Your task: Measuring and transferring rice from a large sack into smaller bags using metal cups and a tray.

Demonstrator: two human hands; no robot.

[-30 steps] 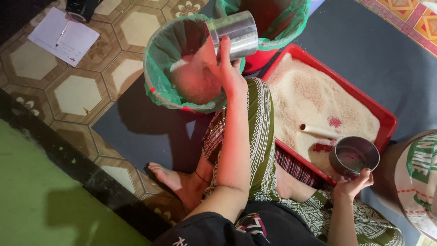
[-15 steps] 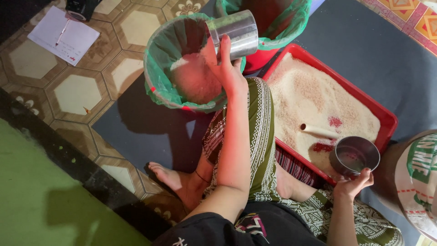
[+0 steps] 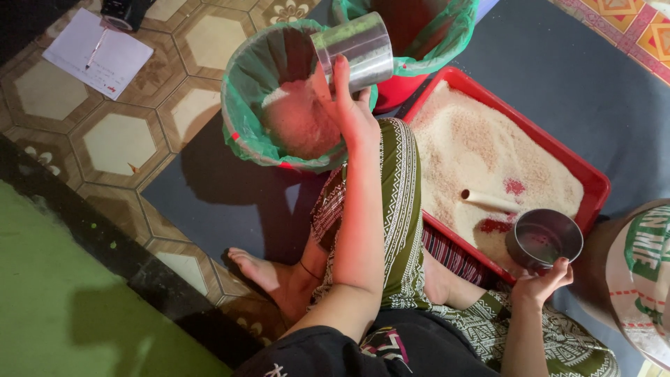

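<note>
My left hand (image 3: 352, 112) grips a steel cup (image 3: 356, 49), tipped on its side over a bucket lined with a green bag (image 3: 237, 132). A heap of pale grain (image 3: 300, 122) lies inside that bucket. At the lower right, my right hand (image 3: 541, 283) holds a second steel cup (image 3: 544, 237) by its lower edge. This cup is upright and sits at the near corner of a red tray (image 3: 593, 181). The tray is spread with grain (image 3: 474, 153) bearing red patches. A short pale tube (image 3: 488, 201) lies on the grain.
A second green-lined red bucket (image 3: 433, 42) stands behind the first. A printed sack (image 3: 642, 272) is at the right edge. Paper with a pen (image 3: 98, 52) lies on the tiled floor at top left. My legs in green patterned cloth (image 3: 401, 230) rest on a dark mat.
</note>
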